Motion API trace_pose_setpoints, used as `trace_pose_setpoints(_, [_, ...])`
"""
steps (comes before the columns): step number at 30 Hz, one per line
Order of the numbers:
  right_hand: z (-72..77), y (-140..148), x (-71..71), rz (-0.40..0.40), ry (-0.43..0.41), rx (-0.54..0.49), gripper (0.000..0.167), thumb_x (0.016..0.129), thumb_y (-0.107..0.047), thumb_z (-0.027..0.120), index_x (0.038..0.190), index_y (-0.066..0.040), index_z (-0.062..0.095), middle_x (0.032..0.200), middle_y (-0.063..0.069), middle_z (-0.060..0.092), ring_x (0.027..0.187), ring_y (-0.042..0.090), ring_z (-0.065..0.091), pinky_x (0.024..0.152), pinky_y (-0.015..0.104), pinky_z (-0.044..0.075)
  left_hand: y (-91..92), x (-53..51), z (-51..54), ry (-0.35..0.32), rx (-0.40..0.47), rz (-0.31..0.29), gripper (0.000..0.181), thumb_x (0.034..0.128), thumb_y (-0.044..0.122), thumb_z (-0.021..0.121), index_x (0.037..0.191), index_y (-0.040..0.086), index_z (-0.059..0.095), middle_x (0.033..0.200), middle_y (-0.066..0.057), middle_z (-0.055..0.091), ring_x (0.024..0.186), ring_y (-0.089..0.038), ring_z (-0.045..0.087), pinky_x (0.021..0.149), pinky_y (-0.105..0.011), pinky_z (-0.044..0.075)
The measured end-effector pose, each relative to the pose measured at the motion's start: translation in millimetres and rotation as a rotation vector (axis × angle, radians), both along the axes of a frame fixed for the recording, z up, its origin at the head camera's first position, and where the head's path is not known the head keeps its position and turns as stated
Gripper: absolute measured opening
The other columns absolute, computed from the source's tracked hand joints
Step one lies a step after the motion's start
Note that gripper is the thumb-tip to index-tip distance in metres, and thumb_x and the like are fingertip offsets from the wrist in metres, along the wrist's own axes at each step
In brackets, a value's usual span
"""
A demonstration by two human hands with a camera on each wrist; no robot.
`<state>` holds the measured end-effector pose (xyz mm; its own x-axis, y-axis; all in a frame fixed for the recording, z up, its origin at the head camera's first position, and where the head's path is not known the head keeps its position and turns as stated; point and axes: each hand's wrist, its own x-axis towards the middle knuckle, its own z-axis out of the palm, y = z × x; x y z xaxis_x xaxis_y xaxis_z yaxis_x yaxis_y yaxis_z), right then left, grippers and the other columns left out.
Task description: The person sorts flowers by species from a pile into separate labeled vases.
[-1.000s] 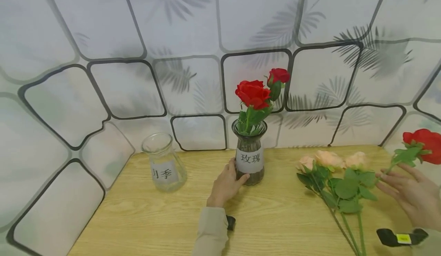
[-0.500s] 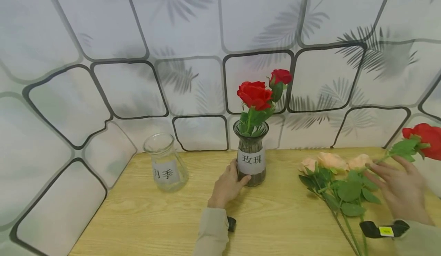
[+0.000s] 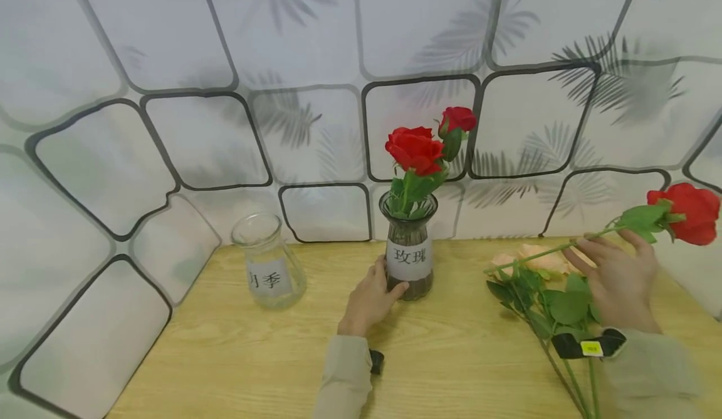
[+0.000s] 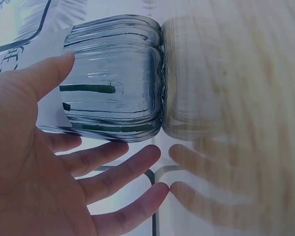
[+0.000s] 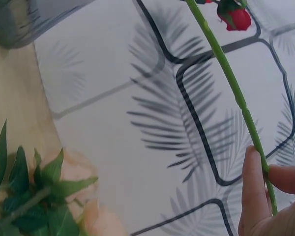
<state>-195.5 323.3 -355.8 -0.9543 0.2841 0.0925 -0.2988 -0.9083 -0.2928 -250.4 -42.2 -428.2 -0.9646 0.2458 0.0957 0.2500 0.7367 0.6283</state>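
A smoked glass vase (image 3: 410, 259) is found upright on the wooden table (image 3: 254, 356), near the middle of its far edge; a white label with dark characters is carried on its front. Two red roses (image 3: 416, 151) are contained in it, and stem ends can be seen through the glass in the left wrist view. The left hand (image 3: 368, 301) is placed at the vase's left side: the thumb is laid against it, and the fingers are loosely extended and spread. A single red rose (image 3: 685, 214) is held by the right hand (image 3: 619, 276), its green stem being pinched between thumb and fingers. The stem is slanted, with its free end directed toward the vase and its bloom raised at the right. Below it, peach flowers (image 3: 543, 263) are laid toward the far right corner, their stems directed toward the near edge; they are partly hidden by the right hand. A clear glass vase (image 3: 269, 276), likewise labelled, is stood near the far left corner.
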Motion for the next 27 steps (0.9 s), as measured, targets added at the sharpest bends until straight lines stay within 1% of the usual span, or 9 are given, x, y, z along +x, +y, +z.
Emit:
trace_pose_setpoints(2, [5.7, -7.7, -3.9, 0.004, 0.005, 0.031, 0.016, 0.109, -0.011, 0.034, 0.121, -0.017, 0.026, 0.081, 0.022, 0.056, 0.069, 0.044, 0.064, 0.072, 0.059, 0.059, -0.6, -0.2, 0.6, -0.002, 0.001, 0.003, 0.078, 0.1022, 0.044, 0.06, 0.157, 0.0, 0.026, 0.152, -0.025, 0.042, 0.131, -0.04, 0.052, 0.1, -0.055, 0.049])
trace_pose_setpoints(4, [11.8, -15.4, -7.4, -0.007, 0.001, 0.06, 0.018, 0.109, -0.017, 0.036, 0.122, -0.017, 0.023, 0.081, 0.021, 0.057, 0.07, 0.042, 0.064, 0.072, 0.057, 0.059, -1.0, -0.7, 0.7, -0.004, 0.0, 0.005, 0.078, 0.1021, 0.044, 0.061, 0.157, 0.0, 0.026, 0.152, -0.026, 0.042, 0.131, -0.04, 0.053, 0.1, -0.055, 0.049])
trace_pose_setpoints(6, [18.8, -24.2, -11.5, -0.082, -0.028, 0.101, 0.026, 0.108, -0.006, 0.036, 0.124, -0.02, 0.02, 0.084, 0.018, 0.055, 0.066, 0.039, 0.064, 0.069, 0.053, 0.061, -1.4, -1.1, 0.5, -0.005, -0.001, 0.007, 0.079, 0.1018, 0.044, 0.061, 0.157, 0.0, 0.026, 0.152, -0.026, 0.042, 0.131, -0.041, 0.053, 0.099, -0.055, 0.049])
trace_pose_setpoints(8, [25.3, -31.6, -14.7, -0.121, -0.055, 0.119, 0.03, 0.108, -0.006, 0.037, 0.126, -0.022, 0.019, 0.087, 0.016, 0.053, 0.062, 0.036, 0.062, 0.067, 0.051, 0.061, -1.6, -1.6, 0.0, -0.007, -0.001, 0.007, 0.079, 0.1016, 0.044, 0.061, 0.157, 0.0, 0.026, 0.152, -0.026, 0.042, 0.13, -0.041, 0.053, 0.099, -0.055, 0.049])
trace_pose_setpoints(11, [34.2, -39.9, -18.8, -0.144, -0.091, 0.094, 0.028, 0.108, -0.009, 0.036, 0.126, -0.023, 0.021, 0.087, 0.015, 0.052, 0.059, 0.035, 0.06, 0.065, 0.052, 0.061, -1.5, -2.4, -0.7, -0.003, -0.005, 0.006, 0.08, 0.1014, 0.045, 0.061, 0.157, 0.0, 0.026, 0.151, -0.027, 0.043, 0.129, -0.042, 0.053, 0.099, -0.056, 0.05])
trace_pose_setpoints(14, [39.9, -45.7, -20.9, -0.117, -0.109, 0.073, 0.021, 0.108, -0.023, 0.035, 0.124, -0.025, 0.021, 0.087, 0.014, 0.051, 0.059, 0.036, 0.06, 0.066, 0.054, 0.06, -0.6, -3.2, -1.7, 0.003, -0.006, 0.002, 0.08, 0.1012, 0.046, 0.061, 0.157, 0.0, 0.027, 0.15, -0.027, 0.043, 0.129, -0.042, 0.054, 0.098, -0.056, 0.05])
trace_pose_setpoints(19, [45.6, -53.7, -24.6, -0.16, -0.125, 0.1, 0.021, 0.109, -0.024, 0.034, 0.125, -0.025, 0.02, 0.097, 0.011, 0.047, 0.064, 0.034, 0.061, 0.068, 0.052, 0.061, 0.3, -2.9, -1.7, 0.013, -0.004, 0.005, 0.08, 0.1006, 0.045, 0.063, 0.156, -0.001, 0.028, 0.149, -0.027, 0.044, 0.127, -0.042, 0.056, 0.096, -0.056, 0.051])
trace_pose_setpoints(23, [49.5, -58.3, -27.1, -0.254, -0.167, 0.119, 0.034, 0.107, -0.005, 0.042, 0.129, -0.024, 0.025, 0.102, 0.01, 0.043, 0.065, 0.032, 0.06, 0.065, 0.049, 0.061, 0.3, -2.7, -1.5, 0.015, -0.004, 0.005, 0.08, 0.1007, 0.045, 0.063, 0.156, -0.001, 0.028, 0.149, -0.027, 0.045, 0.126, -0.042, 0.056, 0.095, -0.056, 0.052])
trace_pose_setpoints(27, [51.7, -60.8, -29.2, -0.303, -0.209, 0.112, 0.046, 0.101, 0.008, 0.049, 0.13, -0.022, 0.029, 0.1, 0.01, 0.044, 0.062, 0.032, 0.06, 0.062, 0.049, 0.061, 0.0, -2.6, -1.5, 0.006, -0.006, 0.009, 0.081, 0.1012, 0.045, 0.061, 0.157, -0.001, 0.026, 0.15, -0.027, 0.044, 0.127, -0.043, 0.055, 0.096, -0.057, 0.051])
